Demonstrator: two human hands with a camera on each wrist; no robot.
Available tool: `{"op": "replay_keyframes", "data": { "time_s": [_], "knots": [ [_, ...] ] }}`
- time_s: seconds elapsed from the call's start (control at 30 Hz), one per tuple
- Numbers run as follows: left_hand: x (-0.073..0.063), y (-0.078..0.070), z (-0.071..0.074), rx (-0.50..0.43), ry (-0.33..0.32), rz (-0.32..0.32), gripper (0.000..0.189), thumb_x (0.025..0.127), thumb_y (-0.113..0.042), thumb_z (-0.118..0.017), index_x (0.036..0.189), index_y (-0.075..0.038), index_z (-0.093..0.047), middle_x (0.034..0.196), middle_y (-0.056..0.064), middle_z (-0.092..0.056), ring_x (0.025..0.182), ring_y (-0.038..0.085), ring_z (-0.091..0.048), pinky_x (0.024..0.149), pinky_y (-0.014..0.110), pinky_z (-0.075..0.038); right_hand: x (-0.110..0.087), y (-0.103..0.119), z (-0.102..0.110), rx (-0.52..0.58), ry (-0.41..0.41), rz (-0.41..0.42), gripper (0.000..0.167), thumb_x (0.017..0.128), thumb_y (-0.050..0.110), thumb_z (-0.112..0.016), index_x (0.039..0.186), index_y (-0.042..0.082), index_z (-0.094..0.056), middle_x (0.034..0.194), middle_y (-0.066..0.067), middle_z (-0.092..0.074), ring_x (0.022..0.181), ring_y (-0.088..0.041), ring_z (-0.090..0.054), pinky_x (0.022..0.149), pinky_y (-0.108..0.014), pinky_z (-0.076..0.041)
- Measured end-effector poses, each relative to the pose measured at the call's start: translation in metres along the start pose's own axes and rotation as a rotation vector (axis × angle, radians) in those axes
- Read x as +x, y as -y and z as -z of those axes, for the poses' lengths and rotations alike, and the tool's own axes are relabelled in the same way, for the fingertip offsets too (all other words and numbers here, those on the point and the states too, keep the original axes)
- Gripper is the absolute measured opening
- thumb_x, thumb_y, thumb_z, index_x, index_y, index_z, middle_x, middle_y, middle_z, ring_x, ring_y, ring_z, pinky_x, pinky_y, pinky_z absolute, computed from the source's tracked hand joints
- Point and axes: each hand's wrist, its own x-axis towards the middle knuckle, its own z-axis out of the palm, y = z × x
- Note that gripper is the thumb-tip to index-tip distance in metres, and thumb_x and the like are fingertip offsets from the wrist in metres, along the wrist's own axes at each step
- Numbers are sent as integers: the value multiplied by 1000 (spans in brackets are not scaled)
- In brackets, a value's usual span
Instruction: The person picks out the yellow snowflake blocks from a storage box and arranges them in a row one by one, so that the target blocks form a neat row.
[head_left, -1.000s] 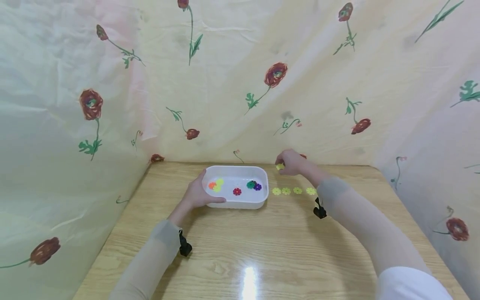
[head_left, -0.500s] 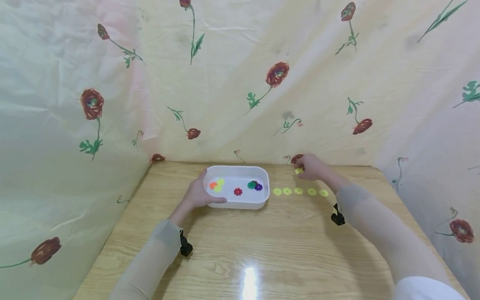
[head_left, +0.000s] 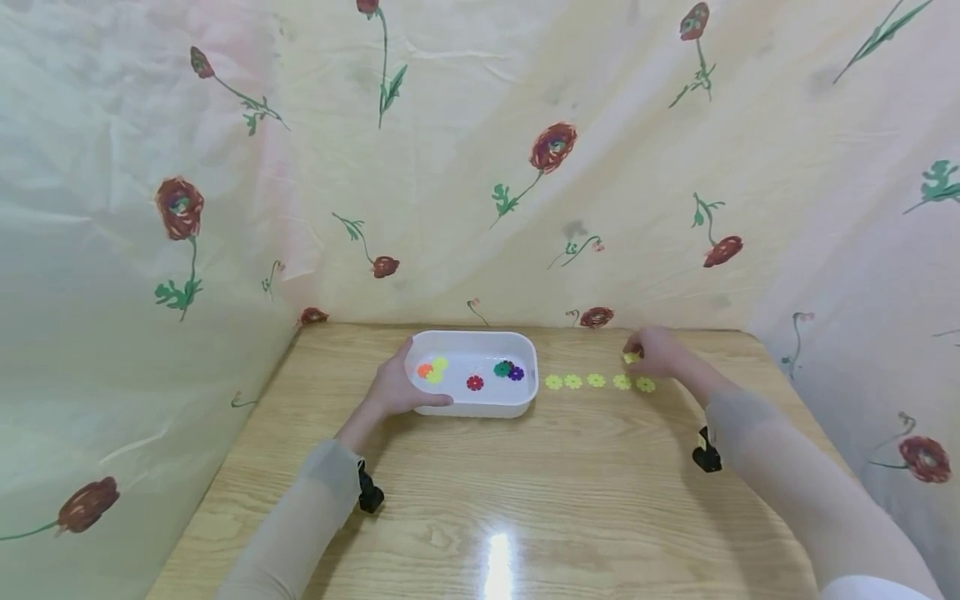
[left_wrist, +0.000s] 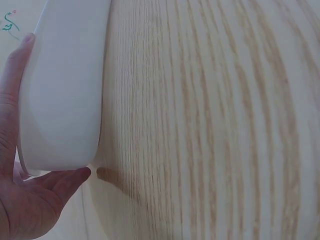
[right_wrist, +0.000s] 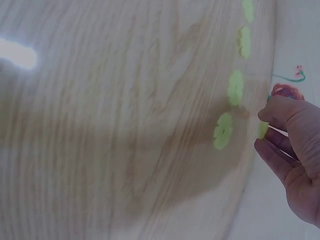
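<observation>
Relative to the white tray (head_left: 480,407): bare tabletop (head_left: 525,500) is lying open in front of it. A row of yellow flower discs (head_left: 596,381) is occupying the strip just to its right. The floral curtain (head_left: 480,167) is closing off passage behind it and on both sides.

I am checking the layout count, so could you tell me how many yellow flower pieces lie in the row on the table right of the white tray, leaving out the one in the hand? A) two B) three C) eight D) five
D: five yellow flower pieces lie in a row on the table, while the right hand pinches a sixth above the row's far end.
</observation>
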Motion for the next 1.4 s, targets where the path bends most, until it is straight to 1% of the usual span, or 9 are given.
{"op": "replay_keyframes", "data": {
  "time_s": [0.13,0.3,0.47,0.6,0.77,0.9,1.13,1.23,1.4],
  "knots": [
    [0,-1,-1,-5,5,1,139,67,-51,-100,171,-13,-16,162,16,-46,138,35,-52,121,59,-43,-9,-8,-1,-28,0,-34,32,85,10,-79,108,-11,-75,101,-23,-76,93,-37,-71,89,-57,-59],
    [0,-1,-1,-2,3,17,139,67,-50,-100,171,-14,-16,163,16,-45,139,36,-51,121,59,-43,-21,-14,1,-15,3,-59,28,87,9,-76,107,-10,-75,100,-24,-75,94,-39,-70,88,-59,-58],
    [0,0,0,2,9,26,139,67,-51,-99,172,-15,-15,164,17,-44,140,37,-50,121,60,-42,-30,-23,-4,-5,-12,-89,24,83,6,-76,103,-7,-77,95,-19,-76,87,-31,-68,85,-55,-58],
    [1,4,2,19,7,33,139,67,-54,-99,172,-16,-15,164,16,-43,140,38,-49,121,61,-42,-34,-27,-10,6,-40,-80,23,81,7,-76,102,-5,-78,92,-14,-77,83,-25,-67,84,-52,-58],
    [1,7,2,22,8,32,141,66,-55,-99,172,-16,-15,163,15,-44,140,37,-49,120,61,-43,-39,-26,-13,11,-75,-76,23,81,7,-76,101,-4,-77,90,-14,-76,83,-25,-67,85,-52,-58],
    [2,4,0,10,24,18,140,67,-55,-99,172,-16,-15,163,15,-44,140,37,-49,120,60,-44,-47,-27,-13,-4,-91,-78,23,79,6,-76,99,-5,-77,87,-12,-74,81,-24,-65,81,-48,-57],
    [2,2,2,22,23,-1,142,67,-56,-99,171,-10,-14,162,18,-46,138,37,-50,119,59,-44,-46,-30,-16,-13,-85,-74,27,78,7,-78,101,-6,-77,84,-10,-72,79,-22,-63,78,-46,-56],
    [2,2,1,18,24,-2,143,66,-56,-99,171,-10,-14,162,17,-46,138,36,-51,119,58,-44,-46,-32,-17,-12,-85,-78,30,76,7,-77,102,-8,-77,84,-11,-72,79,-23,-63,78,-46,-57],
    [1,0,1,12,25,10,143,65,-54,-100,171,-11,-14,163,17,-44,139,37,-50,121,59,-43,-48,-32,-18,-13,-85,-91,29,78,7,-76,103,-7,-77,86,-11,-73,80,-23,-63,80,-48,-57]
  ]
}}
